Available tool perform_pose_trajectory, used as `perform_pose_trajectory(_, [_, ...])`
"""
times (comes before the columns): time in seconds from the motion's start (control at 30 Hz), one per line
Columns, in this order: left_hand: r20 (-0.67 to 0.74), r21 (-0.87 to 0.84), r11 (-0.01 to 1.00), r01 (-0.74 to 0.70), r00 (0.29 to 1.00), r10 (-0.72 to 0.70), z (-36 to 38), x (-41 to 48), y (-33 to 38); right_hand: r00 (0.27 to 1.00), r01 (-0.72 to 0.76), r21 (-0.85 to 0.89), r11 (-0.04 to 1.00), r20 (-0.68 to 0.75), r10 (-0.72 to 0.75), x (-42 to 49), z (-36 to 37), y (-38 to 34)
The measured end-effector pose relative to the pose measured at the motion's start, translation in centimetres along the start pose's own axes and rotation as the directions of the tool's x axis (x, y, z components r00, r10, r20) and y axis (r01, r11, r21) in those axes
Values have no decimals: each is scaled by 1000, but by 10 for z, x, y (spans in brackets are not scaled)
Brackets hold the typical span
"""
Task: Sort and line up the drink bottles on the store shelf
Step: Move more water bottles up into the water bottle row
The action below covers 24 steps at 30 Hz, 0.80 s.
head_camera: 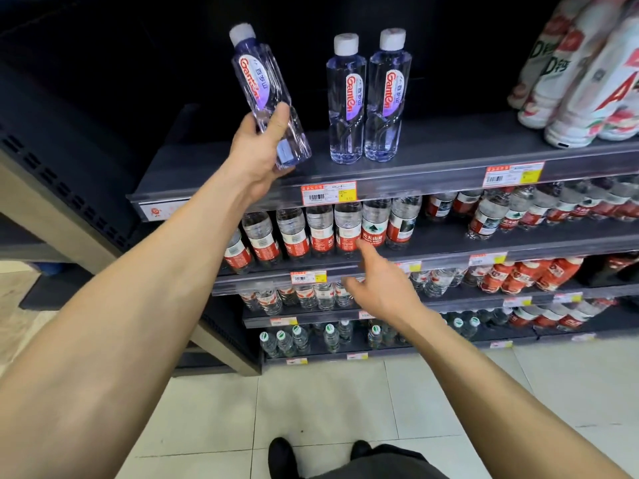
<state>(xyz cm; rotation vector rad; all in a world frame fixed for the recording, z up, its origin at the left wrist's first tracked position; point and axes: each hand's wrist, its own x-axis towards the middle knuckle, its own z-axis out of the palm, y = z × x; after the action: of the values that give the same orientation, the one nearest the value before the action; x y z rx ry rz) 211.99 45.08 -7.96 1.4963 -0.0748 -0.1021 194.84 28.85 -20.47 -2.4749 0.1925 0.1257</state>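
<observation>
My left hand (258,146) grips a clear Ganten water bottle (257,84) with a white cap, tilted left, its base just above the top shelf (432,157). Two matching Ganten bottles (345,98) (386,95) stand upright side by side on that shelf, to the right of the held one. My right hand (380,285) hovers lower, fingers spread and empty, in front of the row of red-labelled water bottles (321,233) on the second shelf.
White and red large bottles (587,70) lean at the top shelf's right end. Lower shelves carry more red-labelled and green-capped bottles (301,340). Price tags (328,193) line the shelf edges. Pale floor tiles and my dark shoes (281,458) lie below.
</observation>
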Motion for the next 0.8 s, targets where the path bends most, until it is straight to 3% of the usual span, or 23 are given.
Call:
perform_pose_trajectory(0.27, [11, -87, 993, 81, 997, -81, -3, -17, -5, 973, 99, -111, 989, -196, -119, 44, -15, -34])
perform_pose_trajectory(0.63, [48, -160, 978, 131, 991, -125, 0, -28, -12, 981, 99, -269, 958, -135, -139, 56, -5, -38])
perform_pose_trajectory(0.8, [138, -224, 958, 180, 979, -152, -1, -30, -12, 978, 93, -272, 958, -153, -138, 55, -3, -34])
